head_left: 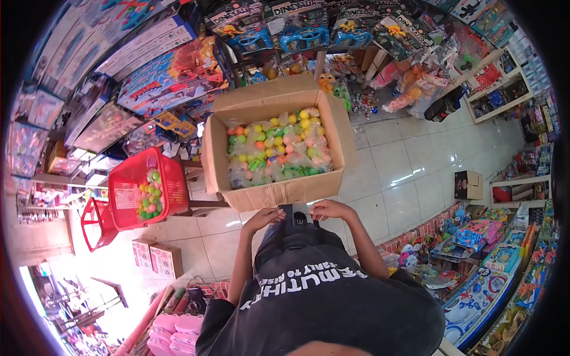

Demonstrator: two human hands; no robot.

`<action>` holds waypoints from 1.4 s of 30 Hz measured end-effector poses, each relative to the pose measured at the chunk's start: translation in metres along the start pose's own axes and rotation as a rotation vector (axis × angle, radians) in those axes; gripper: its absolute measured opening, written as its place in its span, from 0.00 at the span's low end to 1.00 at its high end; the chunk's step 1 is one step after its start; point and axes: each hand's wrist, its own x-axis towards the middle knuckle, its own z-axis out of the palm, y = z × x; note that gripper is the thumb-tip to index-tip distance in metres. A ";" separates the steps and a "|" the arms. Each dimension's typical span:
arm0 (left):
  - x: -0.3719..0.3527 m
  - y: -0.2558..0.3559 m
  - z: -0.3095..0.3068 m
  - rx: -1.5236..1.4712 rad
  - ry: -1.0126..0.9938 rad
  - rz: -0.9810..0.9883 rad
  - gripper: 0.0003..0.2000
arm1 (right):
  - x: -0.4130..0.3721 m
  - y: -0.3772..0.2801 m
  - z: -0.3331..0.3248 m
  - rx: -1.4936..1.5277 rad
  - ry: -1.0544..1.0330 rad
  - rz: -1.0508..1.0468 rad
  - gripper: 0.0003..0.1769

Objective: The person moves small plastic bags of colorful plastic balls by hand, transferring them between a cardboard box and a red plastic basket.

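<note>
An open cardboard box point(285, 194) stands in front of me, its flaps spread. Inside lie several clear bags of small coloured balls point(278, 141), mostly yellow, green, orange and pink. My left hand point(265, 219) is just below the box's near side, its fingers drawn together. My right hand point(330, 210) is held level with it on the other side, also with fingers pinched. Whatever is between the fingers of either hand, if anything, is too small to make out. Both hands are in front of my dark trousers, near the waist.
Left of the box sits a red plastic basket point(127, 193) with loose coloured balls in it. Two small cartons point(164, 258) stand on the tiled floor point(404, 160). Shelves with packaged toys point(172, 74) surround me, and another carton point(468, 185) is at the right.
</note>
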 end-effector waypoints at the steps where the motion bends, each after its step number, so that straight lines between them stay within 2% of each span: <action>1: 0.003 -0.025 0.000 0.047 0.116 -0.002 0.17 | 0.011 0.017 0.006 -0.044 0.016 0.061 0.17; 2: 0.004 -0.049 -0.001 0.093 0.230 -0.003 0.17 | 0.025 0.037 0.012 -0.078 0.016 0.091 0.20; 3: 0.002 -0.073 -0.002 0.093 0.239 0.000 0.17 | 0.039 0.056 0.019 -0.085 0.012 0.086 0.20; 5: -0.006 -0.114 -0.006 0.045 0.509 -0.038 0.16 | 0.060 0.084 0.030 -0.158 0.021 0.212 0.22; 6: -0.012 -0.130 -0.005 0.039 0.518 -0.031 0.16 | 0.067 0.092 0.035 -0.176 0.023 0.266 0.22; 8: -0.030 -0.161 -0.004 -0.304 0.712 -0.143 0.18 | 0.081 0.116 0.045 -0.154 0.054 0.306 0.22; 10: -0.045 -0.200 0.001 -0.384 0.820 -0.234 0.18 | 0.085 0.131 0.056 -0.072 0.131 0.328 0.21; 13: -0.062 -0.281 0.006 -0.343 0.876 -0.266 0.15 | 0.089 0.149 0.058 -0.049 0.162 0.388 0.20; 15: -0.069 -0.323 0.009 -0.143 0.937 -0.131 0.16 | 0.089 0.154 0.057 -0.045 0.209 0.382 0.20; 19: -0.103 -0.303 0.018 -0.401 1.043 -0.200 0.15 | 0.097 0.156 0.061 0.062 0.324 0.412 0.20; 22: -0.130 -0.300 -0.003 -0.385 0.963 -0.136 0.15 | 0.118 0.141 0.081 -0.006 0.315 0.456 0.18; 23: -0.139 -0.300 -0.012 -0.393 0.979 -0.134 0.15 | 0.130 0.132 0.093 -0.019 0.303 0.450 0.18; 25: -0.156 -0.301 -0.029 -0.406 0.836 -0.170 0.14 | 0.153 0.115 0.116 -0.031 0.324 0.415 0.17; 27: -0.174 -0.303 -0.044 -0.446 0.818 -0.151 0.13 | 0.182 0.094 0.144 -0.063 0.325 0.369 0.17; 29: -0.193 -0.307 -0.057 -0.437 0.836 -0.219 0.14 | 0.211 0.072 0.174 -0.123 0.306 0.222 0.17; 33: -0.233 -0.345 -0.078 -0.399 0.872 -0.218 0.15 | 0.255 0.013 0.237 -0.206 0.229 0.121 0.16; 35: -0.252 -0.361 -0.082 -0.495 0.978 -0.189 0.15 | 0.272 -0.012 0.265 -0.222 0.100 -0.047 0.15; 36: -0.261 -0.363 -0.083 -0.507 0.984 -0.193 0.15 | 0.279 -0.025 0.279 -0.229 0.089 -0.042 0.15; 41: -0.298 -0.347 -0.086 -0.625 1.111 -0.164 0.16 | 0.291 -0.079 0.333 -0.423 -0.025 -0.320 0.14; 42: -0.303 -0.341 -0.090 -0.636 1.114 -0.166 0.16 | 0.290 -0.092 0.341 -0.428 -0.033 -0.315 0.14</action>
